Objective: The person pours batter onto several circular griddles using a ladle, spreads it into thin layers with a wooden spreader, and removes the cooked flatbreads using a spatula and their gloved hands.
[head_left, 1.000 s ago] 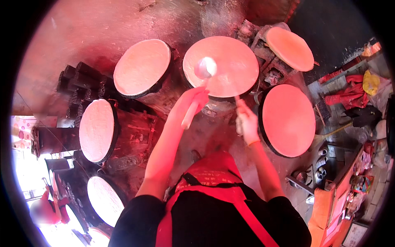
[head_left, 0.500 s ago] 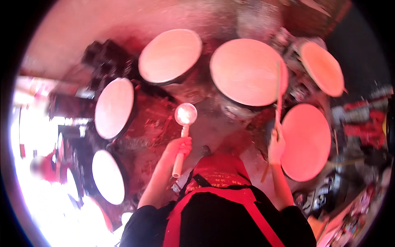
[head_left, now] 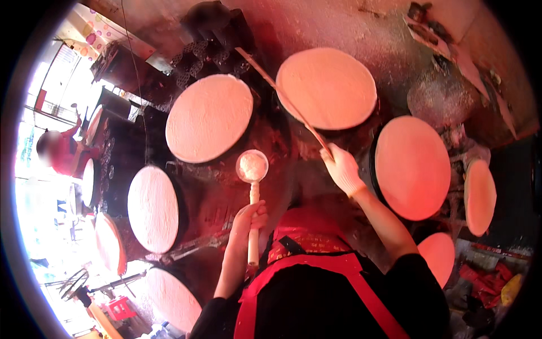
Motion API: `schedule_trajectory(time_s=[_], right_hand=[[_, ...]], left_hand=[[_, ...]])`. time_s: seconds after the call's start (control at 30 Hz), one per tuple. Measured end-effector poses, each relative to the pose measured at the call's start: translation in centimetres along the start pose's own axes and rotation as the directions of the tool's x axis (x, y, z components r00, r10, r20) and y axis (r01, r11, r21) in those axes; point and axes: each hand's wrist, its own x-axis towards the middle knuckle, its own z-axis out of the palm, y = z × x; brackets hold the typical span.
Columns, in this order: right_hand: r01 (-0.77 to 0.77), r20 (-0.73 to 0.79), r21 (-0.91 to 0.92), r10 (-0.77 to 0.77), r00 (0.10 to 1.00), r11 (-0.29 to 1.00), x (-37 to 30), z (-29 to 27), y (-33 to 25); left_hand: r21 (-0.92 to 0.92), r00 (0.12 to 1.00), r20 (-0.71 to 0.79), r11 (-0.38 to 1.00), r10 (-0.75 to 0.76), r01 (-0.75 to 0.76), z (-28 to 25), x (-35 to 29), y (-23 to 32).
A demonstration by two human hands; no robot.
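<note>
My left hand is closed round the pale handle of a ladle. Whitish, lumpy-looking batter sits in its round bowl. My right hand, with what looks like a knit glove cuff at the wrist, grips a long thin wooden stick. The stick slants away to the far left, crossing in front of the left edge of a round griddle covered by a pale sheet; whether they touch I cannot tell. Another pale sheet lies on the griddle beyond the ladle. A smooth pinkish one is right of my right hand.
More round sheets stand around me, one at the left and one at the far right. Dark perforated cylinders are piled at the back. A person in red is at the far left, near a red crate.
My view has turned left, so the griddles have shifted clockwise around me. The right hand has moved forward and left, swinging the stick toward the far left. The ladle stays in my left hand.
</note>
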Motion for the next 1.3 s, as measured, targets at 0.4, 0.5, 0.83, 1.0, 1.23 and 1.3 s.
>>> schedule_trajectory(time_s=[0.4, 0.5, 0.83, 1.0, 1.23, 1.3], right_hand=[[-0.253, -0.009, -0.272, 0.261, 0.965, 0.929, 25.1, -2.2, 4.6], [-0.226, -0.113, -0.485, 0.196, 0.974, 0.845, 30.0, -7.3, 10.5], [-0.506, -0.001, -0.216, 0.518, 0.855, 0.835, 35.8, -11.9, 19.2], [-0.408, 0.085, 0.031, 0.405, 0.91, 0.912, 35.7, -12.0, 20.0], [-0.529, 0.383, 0.389, 0.39, 0.837, 0.754, 36.2, -13.5, 18.9], [-0.516, 0.349, 0.391, 0.397, 0.849, 0.762, 35.7, -13.5, 18.4]], left_hand=[[-0.033, 0.973, 0.063, 0.975, 0.224, -0.222, 1.4, 3.8, 10.7], [-0.062, 0.969, 0.055, 0.969, 0.243, -0.239, 2.1, 4.8, 11.8], [-0.468, 0.982, 0.104, 0.879, 0.158, -0.092, 6.0, 8.2, 12.8], [-0.483, 0.98, 0.106, 0.87, 0.168, -0.097, 9.1, 9.0, 12.1], [-0.574, 0.985, 0.091, 0.816, 0.15, -0.071, 12.8, 8.0, 11.6], [-0.574, 0.978, 0.154, 0.818, 0.144, -0.03, 11.9, 7.4, 11.4]])
